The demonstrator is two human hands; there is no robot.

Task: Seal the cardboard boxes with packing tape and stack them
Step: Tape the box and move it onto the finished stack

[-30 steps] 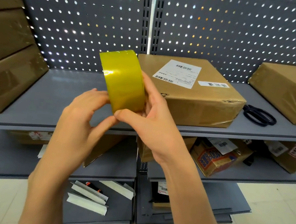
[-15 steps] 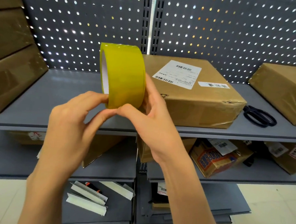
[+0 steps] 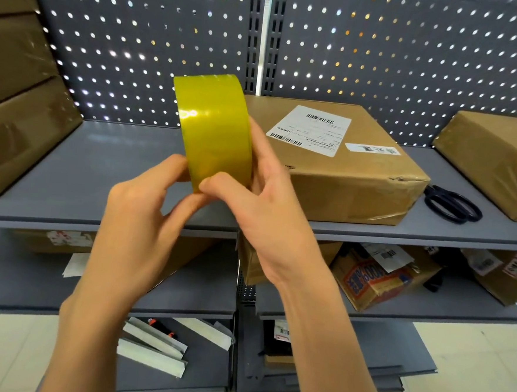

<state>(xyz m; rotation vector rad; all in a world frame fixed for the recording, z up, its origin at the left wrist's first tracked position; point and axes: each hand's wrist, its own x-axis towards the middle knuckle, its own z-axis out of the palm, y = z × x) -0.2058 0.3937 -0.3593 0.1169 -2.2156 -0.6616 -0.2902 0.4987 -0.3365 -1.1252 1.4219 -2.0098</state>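
— What is in front of you?

— A grey shelf (image 3: 106, 166) with a pegboard wall (image 3: 382, 66) behind it. On the far left of the shelf there are stacked brown boxes (image 3: 18, 111). In the middle right lies a cardboard box (image 3: 344, 177), flat on the shelf, with a white label (image 3: 312, 129) on its top. One more box (image 3: 498, 160) is at the right edge, tilted.

— And smaller things?

— Black scissors (image 3: 452, 203) lie on the shelf between these two boxes, just beside the labelled one.

— Where is the tape?

— I hold the yellow tape roll (image 3: 214, 131) in the air, upright on its edge, near me, in front of the shelf and just left of the labelled box.

— How do your hands hold it?

— My right hand (image 3: 268, 215) grips the roll, the thumb on its near face and the fingers (image 3: 263, 153) curled behind its right side. My left hand (image 3: 139, 218) pinches the lower left part of the roll, thumb and fingertips curled on it.
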